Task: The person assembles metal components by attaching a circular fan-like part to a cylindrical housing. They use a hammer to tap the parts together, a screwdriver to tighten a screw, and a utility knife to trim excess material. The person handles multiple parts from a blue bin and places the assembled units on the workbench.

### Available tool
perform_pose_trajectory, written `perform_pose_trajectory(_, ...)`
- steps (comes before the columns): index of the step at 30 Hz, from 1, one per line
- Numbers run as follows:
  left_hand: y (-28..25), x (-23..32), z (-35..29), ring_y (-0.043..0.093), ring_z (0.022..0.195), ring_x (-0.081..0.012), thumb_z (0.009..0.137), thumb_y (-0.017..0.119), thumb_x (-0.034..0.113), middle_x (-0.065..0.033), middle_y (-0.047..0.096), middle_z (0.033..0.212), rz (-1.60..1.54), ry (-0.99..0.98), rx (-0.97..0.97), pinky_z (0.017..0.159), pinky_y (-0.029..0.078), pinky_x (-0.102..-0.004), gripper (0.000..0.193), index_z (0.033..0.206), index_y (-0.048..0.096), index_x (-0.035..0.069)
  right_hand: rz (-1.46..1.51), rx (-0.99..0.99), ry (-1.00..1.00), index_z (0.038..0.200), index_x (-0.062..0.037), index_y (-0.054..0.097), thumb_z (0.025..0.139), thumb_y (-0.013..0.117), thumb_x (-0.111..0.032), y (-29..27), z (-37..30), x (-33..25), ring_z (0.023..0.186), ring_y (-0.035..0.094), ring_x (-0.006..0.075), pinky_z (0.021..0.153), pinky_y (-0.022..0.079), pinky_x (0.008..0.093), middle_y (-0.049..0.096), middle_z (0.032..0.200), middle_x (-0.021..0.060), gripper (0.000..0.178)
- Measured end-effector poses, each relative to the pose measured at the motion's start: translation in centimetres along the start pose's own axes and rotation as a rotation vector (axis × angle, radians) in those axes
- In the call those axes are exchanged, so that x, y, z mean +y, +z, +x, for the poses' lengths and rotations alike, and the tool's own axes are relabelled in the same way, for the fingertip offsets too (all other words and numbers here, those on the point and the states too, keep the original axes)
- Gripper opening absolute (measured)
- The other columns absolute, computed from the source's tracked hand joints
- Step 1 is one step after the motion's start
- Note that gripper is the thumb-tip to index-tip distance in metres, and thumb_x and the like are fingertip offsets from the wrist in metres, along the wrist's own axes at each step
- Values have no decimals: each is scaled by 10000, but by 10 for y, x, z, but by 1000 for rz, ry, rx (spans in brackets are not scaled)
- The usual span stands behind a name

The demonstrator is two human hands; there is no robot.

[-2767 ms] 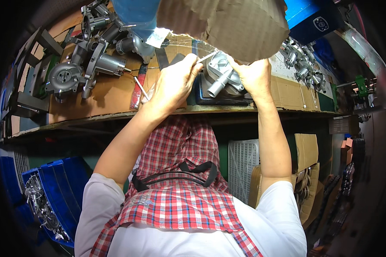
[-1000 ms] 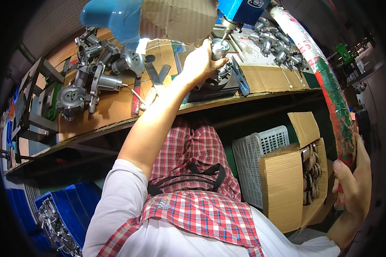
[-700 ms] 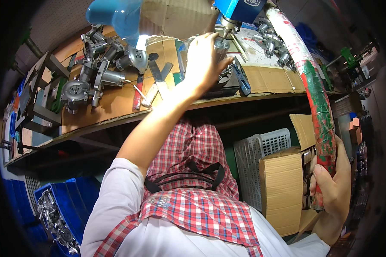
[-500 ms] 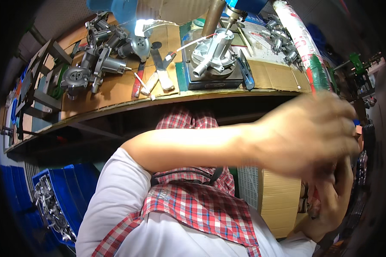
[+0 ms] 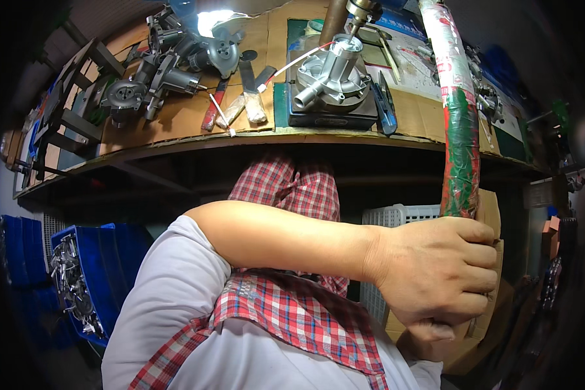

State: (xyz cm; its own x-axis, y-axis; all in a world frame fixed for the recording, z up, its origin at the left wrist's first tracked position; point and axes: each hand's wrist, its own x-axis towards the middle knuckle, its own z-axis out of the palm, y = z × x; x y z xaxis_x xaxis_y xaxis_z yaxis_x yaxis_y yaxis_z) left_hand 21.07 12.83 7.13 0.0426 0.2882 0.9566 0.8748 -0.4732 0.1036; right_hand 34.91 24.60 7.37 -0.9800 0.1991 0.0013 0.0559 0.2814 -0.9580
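My left hand [image 5: 439, 273] reaches across my body to the right, its fingers wrapped round the lower end of a thick lever [image 5: 461, 143] bound in white, green and red tape. My right hand [image 5: 422, 344] is almost wholly behind and below the left, so its fingers are hidden. On the bench, a silver metal casting [image 5: 335, 78] with a side spout sits on a dark machine base [image 5: 331, 119]. A drill chuck [image 5: 364, 9] with a thin bit [image 5: 353, 30] stands over the casting's upright neck.
Several similar castings [image 5: 127, 97] are heaped at the bench's left. Beside the base lie a blue cutter knife [image 5: 386, 110], wrapped-handle blades [image 5: 253, 107] and a red-handled tool [image 5: 213, 110]. Blue bin [image 5: 110, 260] with metal parts stands lower left; white crate [image 5: 403, 213] and cardboard box [image 5: 491, 286] lower right.
My left hand, blurred earlier, has come down and left and now grips the lever's end. The lever has swung more upright in view. My right hand has gone mostly behind the left.
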Motion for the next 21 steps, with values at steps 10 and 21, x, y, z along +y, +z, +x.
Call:
perform_pose_trajectory(10,-2,-6,-25,557,771,-263,874,453,385,-112,583,869,61,35,-68,847,456,-443,370,845,587,41,17,-95,43,1299,28,449,904,448,-285,-8,11,40,556,532,130,455,441,243,565,821,88,505)
perform_pose_trajectory(21,-16,19,-2,433,1277,-326,845,575,436,-133,499,1375,248,58,101,1042,297,-532,468,1236,581,178,-305,-289,-174,1256,19,488,957,419,-393,-62,55,-97,575,557,161,449,460,268,573,823,99,514)
